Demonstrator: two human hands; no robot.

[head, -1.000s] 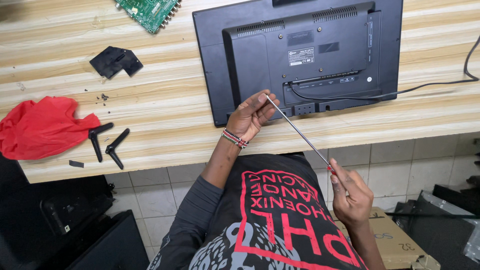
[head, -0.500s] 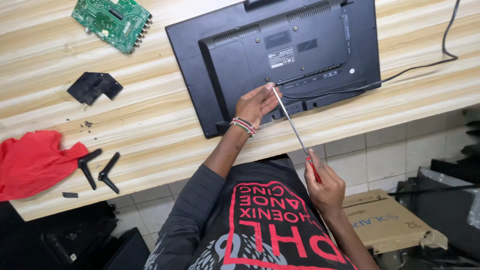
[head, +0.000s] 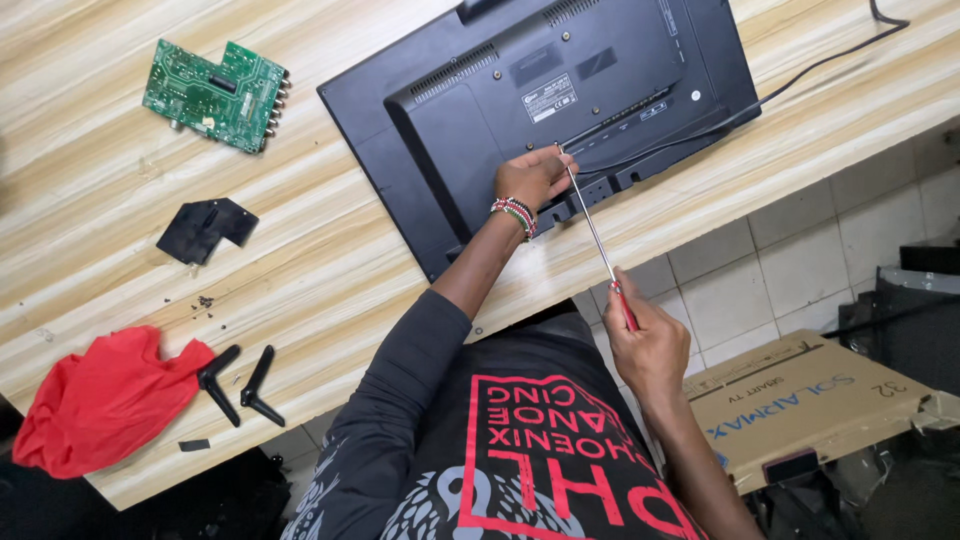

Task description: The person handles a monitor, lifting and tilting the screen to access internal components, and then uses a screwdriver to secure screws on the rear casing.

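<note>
Gripping a long thin steel screwdriver (head: 596, 235) by its red handle, the right hand (head: 648, 345) holds it; the left hand (head: 532, 177) pinches its tip against the matte black plastic monitor back (head: 500, 90) lying on the pale wood-grain surface (head: 330, 250).

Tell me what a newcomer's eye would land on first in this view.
First, the black flat-screen set lying face down at the top middle of the wooden bench, with the left hand steadying a long screwdriver against its back and the right hand gripping the handle. Next, the red cloth at the lower left and the green circuit board at the upper left.
</note>
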